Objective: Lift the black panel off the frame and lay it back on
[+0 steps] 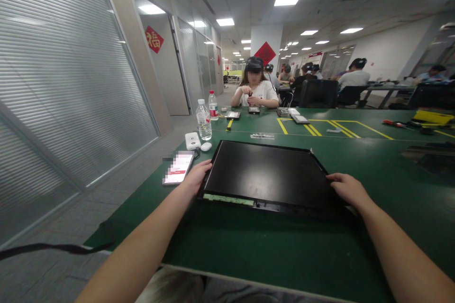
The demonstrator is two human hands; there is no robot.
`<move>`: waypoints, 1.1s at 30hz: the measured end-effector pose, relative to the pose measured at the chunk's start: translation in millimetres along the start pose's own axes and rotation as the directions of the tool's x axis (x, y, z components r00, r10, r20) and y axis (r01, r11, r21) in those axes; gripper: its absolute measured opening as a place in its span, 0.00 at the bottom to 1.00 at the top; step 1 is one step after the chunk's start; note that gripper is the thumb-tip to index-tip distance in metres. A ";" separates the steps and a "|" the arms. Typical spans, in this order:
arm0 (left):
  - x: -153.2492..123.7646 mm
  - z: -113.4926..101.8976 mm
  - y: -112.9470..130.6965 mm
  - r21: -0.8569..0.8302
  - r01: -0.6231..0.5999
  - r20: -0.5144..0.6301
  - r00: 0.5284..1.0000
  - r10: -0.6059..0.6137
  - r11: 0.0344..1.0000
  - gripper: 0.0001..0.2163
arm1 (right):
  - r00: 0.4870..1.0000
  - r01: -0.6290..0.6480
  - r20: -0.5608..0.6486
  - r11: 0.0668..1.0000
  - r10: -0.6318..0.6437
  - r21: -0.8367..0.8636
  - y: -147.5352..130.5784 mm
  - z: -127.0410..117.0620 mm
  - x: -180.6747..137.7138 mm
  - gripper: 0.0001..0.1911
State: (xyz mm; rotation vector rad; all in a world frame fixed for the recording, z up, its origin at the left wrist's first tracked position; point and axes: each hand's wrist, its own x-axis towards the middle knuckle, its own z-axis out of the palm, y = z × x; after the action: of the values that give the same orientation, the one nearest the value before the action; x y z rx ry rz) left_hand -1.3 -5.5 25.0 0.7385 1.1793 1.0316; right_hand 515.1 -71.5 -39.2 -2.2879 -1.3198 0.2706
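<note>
A large black LCD display panel [265,172] lies in front of me, screen side up, in a thin dark frame. Along its near edge runs a green circuit strip [228,199]. My left hand [199,175] grips the panel's left edge, thumb on top and fingers partly hidden beneath. At the right edge, my right hand [345,190] is closed on the frame in the same way, its fingertips mostly out of sight. Whether the panel rests flat or is slightly lifted I cannot tell.
Left of the panel are a phone [178,167], a white power bank [192,141], a white earbud case [206,147] and two water bottles [204,120]. Across the green table [270,251] a person [255,87] handles small parts. Yellow tape [334,123] and red-handled tools [394,123] lie farther back.
</note>
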 end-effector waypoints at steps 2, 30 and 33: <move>1.6 -2.8 0.9 -0.024 0.020 0.013 1.000 -0.020 0.999 0.25 | 1.000 0.013 0.004 1.000 -0.013 0.001 -2.0 0.0 -0.4 0.18; -0.3 -8.4 -6.1 0.166 -0.117 0.101 0.990 0.101 0.979 0.24 | 0.998 0.057 0.027 0.998 -0.056 -0.034 -6.6 -1.9 -4.1 0.15; -1.5 -6.9 -4.6 0.138 -0.117 0.084 0.991 0.106 0.984 0.26 | 0.998 0.053 0.030 0.998 -0.052 -0.042 -8.3 -2.7 -6.0 0.16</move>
State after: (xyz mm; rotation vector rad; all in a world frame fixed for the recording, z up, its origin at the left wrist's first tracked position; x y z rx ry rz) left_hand -6.9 -9.0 19.7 0.9574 1.1648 1.0095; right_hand 506.8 -73.9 -33.2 -2.2891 -1.4112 0.2614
